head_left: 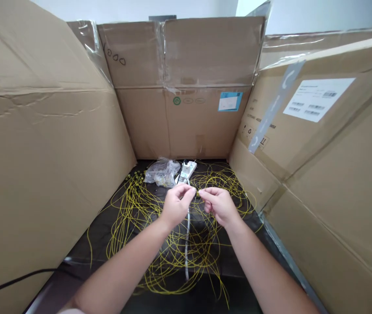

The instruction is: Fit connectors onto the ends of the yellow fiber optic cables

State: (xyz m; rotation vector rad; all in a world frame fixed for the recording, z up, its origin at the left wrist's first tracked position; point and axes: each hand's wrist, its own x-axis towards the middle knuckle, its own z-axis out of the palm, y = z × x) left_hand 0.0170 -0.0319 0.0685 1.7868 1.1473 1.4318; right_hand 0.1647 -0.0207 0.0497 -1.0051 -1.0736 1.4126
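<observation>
My left hand (pixel 178 204) and my right hand (pixel 219 205) face each other over the middle of the dark surface, fingertips a small gap apart. Thumb and forefinger are pinched together on each hand. A bit of yellow wire shows at the right fingertips; what the left fingertips pinch is too small to make out. Below and around both hands lie loose tangled loops of thin yellow wire (pixel 120 226). A white cable (pixel 187 248) runs toward me beneath the hands. Just beyond them lies a white power strip (pixel 189 169) with a dark cord at it.
A clear plastic bag (pixel 161 172) lies behind my left hand, beside a cluster of small yellow-and-dark wire ends (pixel 136 176). Tall cardboard walls stand at the left (pixel 49 144), back (pixel 189 126) and right (pixel 319 161). A black cable (pixel 25 275) crosses the lower left.
</observation>
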